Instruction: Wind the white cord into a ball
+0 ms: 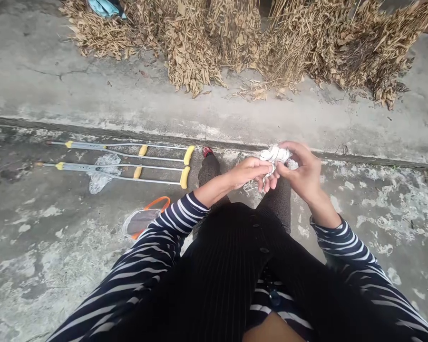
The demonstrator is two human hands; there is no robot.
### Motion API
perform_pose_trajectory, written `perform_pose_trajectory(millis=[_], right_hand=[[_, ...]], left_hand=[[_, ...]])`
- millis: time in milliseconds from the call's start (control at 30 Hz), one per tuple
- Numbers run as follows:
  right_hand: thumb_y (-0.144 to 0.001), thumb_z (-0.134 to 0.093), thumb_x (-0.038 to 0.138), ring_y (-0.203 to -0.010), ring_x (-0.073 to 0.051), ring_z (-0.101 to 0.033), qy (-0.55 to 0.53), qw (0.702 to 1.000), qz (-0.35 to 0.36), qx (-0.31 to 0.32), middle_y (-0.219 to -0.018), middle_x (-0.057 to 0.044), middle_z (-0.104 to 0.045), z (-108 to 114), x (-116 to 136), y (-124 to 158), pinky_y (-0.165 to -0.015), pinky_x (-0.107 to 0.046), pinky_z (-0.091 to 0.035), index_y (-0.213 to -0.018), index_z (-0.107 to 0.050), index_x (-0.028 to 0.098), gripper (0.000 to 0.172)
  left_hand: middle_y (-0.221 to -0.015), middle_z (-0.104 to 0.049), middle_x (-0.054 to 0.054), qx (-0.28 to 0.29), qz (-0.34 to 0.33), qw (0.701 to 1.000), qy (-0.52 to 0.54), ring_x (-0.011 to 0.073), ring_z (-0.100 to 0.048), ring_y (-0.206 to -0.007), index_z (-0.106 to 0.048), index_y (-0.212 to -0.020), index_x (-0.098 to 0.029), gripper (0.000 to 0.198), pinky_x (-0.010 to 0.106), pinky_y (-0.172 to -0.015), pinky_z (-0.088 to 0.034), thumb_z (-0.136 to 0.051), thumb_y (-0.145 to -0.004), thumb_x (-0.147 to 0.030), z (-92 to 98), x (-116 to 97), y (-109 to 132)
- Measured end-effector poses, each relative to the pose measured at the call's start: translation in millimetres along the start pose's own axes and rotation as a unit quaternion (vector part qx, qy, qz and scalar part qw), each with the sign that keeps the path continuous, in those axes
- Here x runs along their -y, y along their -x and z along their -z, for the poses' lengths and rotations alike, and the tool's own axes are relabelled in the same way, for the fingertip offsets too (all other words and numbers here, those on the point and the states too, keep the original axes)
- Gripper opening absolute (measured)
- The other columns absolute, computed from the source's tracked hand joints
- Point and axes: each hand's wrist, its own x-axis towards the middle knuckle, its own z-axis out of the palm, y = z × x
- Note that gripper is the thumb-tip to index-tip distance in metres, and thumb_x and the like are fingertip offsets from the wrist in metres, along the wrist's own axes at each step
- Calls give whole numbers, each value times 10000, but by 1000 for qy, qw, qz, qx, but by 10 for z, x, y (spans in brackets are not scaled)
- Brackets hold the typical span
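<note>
My left hand (251, 172) and my right hand (303, 173) meet in front of me, above my knees. Both are closed on a small white bundle of string or cloth (274, 154), which sticks up between the fingertips. A loose loop of the white string (250, 186) hangs below my left hand. My striped sleeves and dark lap fill the bottom of the view.
Two metal crutches with yellow pads (128, 161) lie on the concrete at the left, a clear plastic bag (102, 173) on them. A bag with orange handles (142, 221) lies by my left arm. Dry brown plant bundles (235, 42) line the raised ledge (128, 135) ahead.
</note>
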Motion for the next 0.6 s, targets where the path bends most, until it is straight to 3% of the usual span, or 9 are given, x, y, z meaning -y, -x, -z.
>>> perform_pose_trajectory(millis=[200, 433, 600], right_hand=[[-765, -749, 208, -962, -201, -668, -33, 995, -48, -76, -1031, -46, -701, -31, -87, -21, -812, -355, -594, -1046, -707, 227, 284], [-677, -845, 257, -928, -176, -666, -137, 978, -102, -119, -979, -27, -678, 25, -74, -149, -717, -283, -602, -987, -680, 230, 352], [-682, -860, 279, -916, -179, -693, -155, 976, -109, -109, -986, -25, -693, 28, 2, -155, -727, -293, -631, -997, -668, 237, 371]], left_hand=[[-758, -736, 87, -49, -10, 999, -22, 128, -687, -577, -679, -929, -103, 418, 211, -489, -519, -746, -886, -514, -27, 164, 10], [-1064, -762, 157, -200, -42, 977, -57, 166, -721, -894, -740, -827, -91, 213, 195, -559, -586, -634, -904, -258, 70, 322, -74], [-805, -738, 81, -285, -42, 955, -67, 106, -677, -727, -713, -722, -100, 183, 181, -627, -565, -622, -875, -144, 209, 267, -245]])
